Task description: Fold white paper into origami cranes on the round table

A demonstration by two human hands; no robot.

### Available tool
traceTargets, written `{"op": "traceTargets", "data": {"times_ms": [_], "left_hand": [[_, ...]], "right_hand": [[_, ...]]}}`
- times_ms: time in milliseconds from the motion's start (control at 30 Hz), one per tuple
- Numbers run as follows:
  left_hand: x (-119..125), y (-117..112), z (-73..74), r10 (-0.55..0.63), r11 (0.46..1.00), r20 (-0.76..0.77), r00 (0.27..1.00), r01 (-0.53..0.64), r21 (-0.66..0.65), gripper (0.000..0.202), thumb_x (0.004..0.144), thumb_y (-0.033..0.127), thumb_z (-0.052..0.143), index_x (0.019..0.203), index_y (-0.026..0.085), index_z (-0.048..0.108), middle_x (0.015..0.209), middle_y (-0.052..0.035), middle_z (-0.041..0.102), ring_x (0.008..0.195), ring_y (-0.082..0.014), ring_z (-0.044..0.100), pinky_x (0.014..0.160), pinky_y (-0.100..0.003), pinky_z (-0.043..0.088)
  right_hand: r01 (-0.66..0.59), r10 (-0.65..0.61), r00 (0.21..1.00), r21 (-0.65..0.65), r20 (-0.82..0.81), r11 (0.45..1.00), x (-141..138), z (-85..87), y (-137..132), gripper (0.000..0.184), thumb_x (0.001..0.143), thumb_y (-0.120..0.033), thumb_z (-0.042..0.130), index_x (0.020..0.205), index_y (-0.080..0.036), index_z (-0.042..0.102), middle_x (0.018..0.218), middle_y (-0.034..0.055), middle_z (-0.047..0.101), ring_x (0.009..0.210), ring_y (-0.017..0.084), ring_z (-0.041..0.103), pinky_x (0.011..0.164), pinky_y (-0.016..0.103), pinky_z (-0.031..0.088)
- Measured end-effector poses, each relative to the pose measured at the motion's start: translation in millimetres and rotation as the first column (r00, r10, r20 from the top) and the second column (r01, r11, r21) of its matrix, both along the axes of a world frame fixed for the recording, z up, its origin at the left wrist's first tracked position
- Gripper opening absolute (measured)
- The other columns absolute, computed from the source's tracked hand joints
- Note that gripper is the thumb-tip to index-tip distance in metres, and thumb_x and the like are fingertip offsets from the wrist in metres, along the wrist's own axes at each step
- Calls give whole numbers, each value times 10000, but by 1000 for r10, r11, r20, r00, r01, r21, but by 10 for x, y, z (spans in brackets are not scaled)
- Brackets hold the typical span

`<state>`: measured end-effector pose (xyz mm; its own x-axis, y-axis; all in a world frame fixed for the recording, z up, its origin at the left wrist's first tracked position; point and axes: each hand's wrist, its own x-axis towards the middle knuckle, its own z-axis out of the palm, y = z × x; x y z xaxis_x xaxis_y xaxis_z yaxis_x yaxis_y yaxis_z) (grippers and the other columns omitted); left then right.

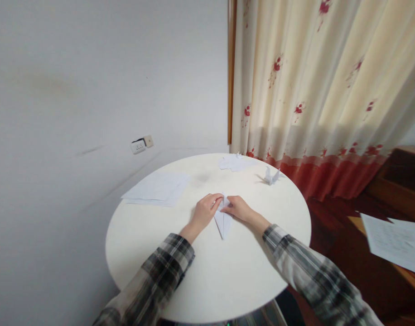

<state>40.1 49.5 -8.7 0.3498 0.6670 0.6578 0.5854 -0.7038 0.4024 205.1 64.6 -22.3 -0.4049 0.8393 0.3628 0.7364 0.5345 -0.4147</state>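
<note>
A small folded piece of white paper (223, 225) lies on the round white table (224, 280), its narrow point toward me and a crease down its middle. My left hand (206, 209) pinches its upper left part with thumb and forefinger. From the other side, my right hand (239, 207) has its fingers closed on the upper right part. The paper's far end is partly covered by my fingers. A folded paper crane (271, 176) stands farther back on the right, apart from my hands.
A stack of white paper sheets (156, 189) lies at the table's left. More paper pieces (233, 162) are at the far edge. A wall with a socket (138, 146) borders the left, a curtain (296, 90) the back right. Printed sheets (394, 240) lie on a lower surface at right.
</note>
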Motion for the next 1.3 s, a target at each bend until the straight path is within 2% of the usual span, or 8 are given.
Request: {"op": "traceTargets", "data": {"times_ms": [133, 200, 333, 433, 600, 1033, 1300], "left_hand": [[-37, 114, -116, -7, 991, -99, 995, -6, -136, 212, 810, 236, 502, 1011, 204, 561, 962, -35, 628, 846, -155, 563, 771, -285, 439], [-65, 174, -171, -34, 984, -185, 982, 1, -177, 142, 787, 200, 520, 912, 185, 588, 881, -38, 624, 827, -165, 554, 755, -288, 434], [-109, 243, -204, -38, 984, -234, 972, -4, -177, 84, 779, 193, 515, 733, 168, 580, 746, -29, 572, 748, -163, 530, 685, -273, 417], [-121, 249, -189, -44, 982, -224, 974, 1, -187, 126, 779, 205, 504, 669, 169, 555, 674, -6, 525, 663, -141, 498, 625, -252, 393], [-120, 235, -184, -67, 979, -238, 969, 18, -202, 182, 759, 275, 524, 615, 164, 505, 625, 17, 466, 610, -121, 453, 573, -231, 357], [-110, 255, -199, -112, 974, -239, 965, 59, -217, 163, 786, 240, 489, 641, 166, 505, 645, 9, 474, 601, -121, 452, 567, -232, 370], [-189, 272, -150, -95, 971, -236, 967, 38, -235, 93, 780, 156, 478, 746, 168, 563, 741, -23, 558, 712, -143, 526, 650, -249, 413]], "right_hand": [[111, -111, 994, -2, 25, 994, 22, -20, 35, 225, 739, -349, 623, 798, -133, 638, 719, 59, 632, 661, 143, 542, 586, 222, 324], [136, -135, 991, 1, 23, 991, 31, -31, 48, 218, 741, -345, 621, 804, -137, 641, 737, 65, 640, 678, 152, 553, 594, 227, 329], [84, -84, 996, 17, 3, 996, 37, -41, 45, 209, 739, -328, 626, 816, -134, 635, 753, 61, 644, 686, 152, 554, 609, 228, 335], [39, -39, 999, 26, -10, 999, 38, -42, 31, 201, 742, -317, 625, 832, -138, 627, 770, 54, 642, 692, 144, 550, 621, 223, 338], [56, -56, 998, 27, 9, 998, 29, -43, 16, 187, 754, -313, 606, 798, -132, 622, 724, 45, 627, 645, 132, 530, 579, 216, 315], [119, -116, 991, -36, 72, 992, 5, -19, 14, 223, 735, -336, 609, 753, -114, 623, 701, 59, 629, 599, 122, 516, 530, 217, 284], [103, -102, 991, -9, 85, 995, 28, -46, 25, 224, 743, -339, 607, 750, -115, 615, 729, 64, 637, 622, 126, 518, 547, 216, 284]]}}
